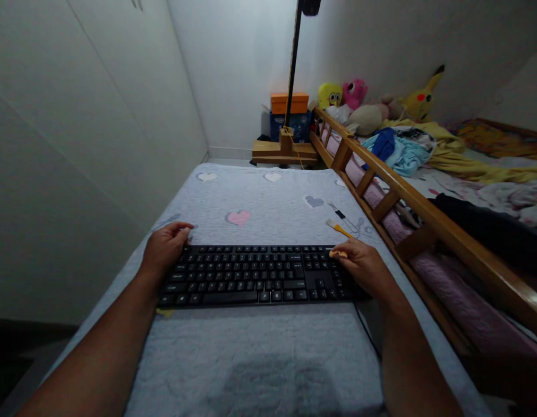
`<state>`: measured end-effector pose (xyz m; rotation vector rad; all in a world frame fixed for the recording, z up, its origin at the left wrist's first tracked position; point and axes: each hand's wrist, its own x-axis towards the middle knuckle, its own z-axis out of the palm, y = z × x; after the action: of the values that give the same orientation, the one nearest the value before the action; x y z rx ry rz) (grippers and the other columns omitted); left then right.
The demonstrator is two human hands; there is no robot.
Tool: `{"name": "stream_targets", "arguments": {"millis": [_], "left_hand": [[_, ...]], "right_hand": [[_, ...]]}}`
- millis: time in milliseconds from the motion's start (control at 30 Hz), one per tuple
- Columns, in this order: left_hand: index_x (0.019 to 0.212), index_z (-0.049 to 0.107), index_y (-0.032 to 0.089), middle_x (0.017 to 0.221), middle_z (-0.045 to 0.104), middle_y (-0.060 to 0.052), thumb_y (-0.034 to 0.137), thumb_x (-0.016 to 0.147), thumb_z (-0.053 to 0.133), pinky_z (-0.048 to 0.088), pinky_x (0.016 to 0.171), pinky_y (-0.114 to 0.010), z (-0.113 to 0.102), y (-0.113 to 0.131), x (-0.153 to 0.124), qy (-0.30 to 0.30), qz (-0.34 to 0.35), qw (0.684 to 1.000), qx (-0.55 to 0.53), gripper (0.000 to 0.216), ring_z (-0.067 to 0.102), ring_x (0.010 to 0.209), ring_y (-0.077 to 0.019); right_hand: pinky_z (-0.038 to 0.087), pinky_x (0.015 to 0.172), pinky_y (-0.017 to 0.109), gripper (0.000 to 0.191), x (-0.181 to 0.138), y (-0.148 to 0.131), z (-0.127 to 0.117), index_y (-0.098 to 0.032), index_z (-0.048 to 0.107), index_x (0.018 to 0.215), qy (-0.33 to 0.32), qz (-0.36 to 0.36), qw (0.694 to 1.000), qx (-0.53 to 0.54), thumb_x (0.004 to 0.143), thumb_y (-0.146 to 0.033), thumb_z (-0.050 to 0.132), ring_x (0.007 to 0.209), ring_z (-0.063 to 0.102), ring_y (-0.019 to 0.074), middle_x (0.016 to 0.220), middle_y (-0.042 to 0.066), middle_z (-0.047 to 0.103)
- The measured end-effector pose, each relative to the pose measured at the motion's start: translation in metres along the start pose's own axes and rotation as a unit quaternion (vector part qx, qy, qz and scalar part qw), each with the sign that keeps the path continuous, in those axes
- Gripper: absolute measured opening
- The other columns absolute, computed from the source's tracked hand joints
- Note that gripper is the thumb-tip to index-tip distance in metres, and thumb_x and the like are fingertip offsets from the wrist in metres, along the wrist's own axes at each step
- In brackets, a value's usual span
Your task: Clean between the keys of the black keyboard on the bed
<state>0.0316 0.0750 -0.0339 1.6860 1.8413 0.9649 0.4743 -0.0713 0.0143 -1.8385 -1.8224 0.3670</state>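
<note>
A black computer keyboard (251,275) lies flat on the quilted bed cover, its cable running off near the right end. At its top left corner is my left hand (164,249), fingers closed; a pale spot shows at the fingertips, too small to name. My right hand (359,263) is over the number pad end and pinches a small orange piece (338,253), cloth-like or sponge-like, against the top right of the keys. Just beyond that hand lie a brush with a yellow handle (339,229) and a thin tool with a black grip (339,214).
The pale cover (259,347) has heart patterns. A wooden bed rail (394,191) runs along the right, with clothes and plush toys behind it. Ahead stand a wooden stand (285,152) with a dark pole and an orange box (289,103). A white wall panel is on the left.
</note>
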Motion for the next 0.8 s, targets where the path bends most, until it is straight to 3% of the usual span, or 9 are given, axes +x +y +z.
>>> {"name": "stream_targets", "arguments": {"millis": [533, 733, 800], "left_hand": [[0.099, 0.074, 0.018, 0.065, 0.063, -0.001, 0.046, 0.077, 0.055, 0.040, 0.058, -0.030, 0.000, -0.003, 0.002, -0.009, 0.005, 1.000, 0.000, 0.041, 0.056, 0.060, -0.0204], [0.100, 0.073, 0.017, 0.064, 0.062, 0.000, 0.043, 0.077, 0.055, 0.040, 0.060, -0.030, -0.001, 0.001, -0.001, -0.008, 0.007, 1.000, 0.008, 0.039, 0.056, 0.061, -0.0206], [0.099, 0.073, 0.017, 0.064, 0.062, 0.000, 0.043, 0.076, 0.055, 0.040, 0.060, -0.030, -0.001, 0.003, -0.001, -0.007, 0.003, 1.000, 0.008, 0.039, 0.056, 0.061, -0.0210]], "right_hand": [[0.046, 0.072, 0.029, 0.015, -0.008, -0.003, -0.014, -0.022, 0.076, 0.079, -0.118, 0.007, 0.992, 0.043, 0.083, -0.027, 0.062, 0.079, 0.065, 0.0184, 0.082, 0.003, 0.071], [0.046, 0.078, 0.033, 0.018, 0.000, -0.003, -0.005, -0.021, 0.076, 0.084, -0.023, 0.011, 1.000, 0.009, 0.087, -0.028, 0.060, 0.084, 0.065, 0.0208, 0.085, 0.006, 0.071], [0.046, 0.079, 0.033, 0.017, 0.002, -0.001, -0.001, -0.021, 0.076, 0.083, -0.017, 0.007, 1.000, -0.006, 0.087, -0.026, 0.060, 0.084, 0.064, 0.0209, 0.085, 0.007, 0.070]]}}
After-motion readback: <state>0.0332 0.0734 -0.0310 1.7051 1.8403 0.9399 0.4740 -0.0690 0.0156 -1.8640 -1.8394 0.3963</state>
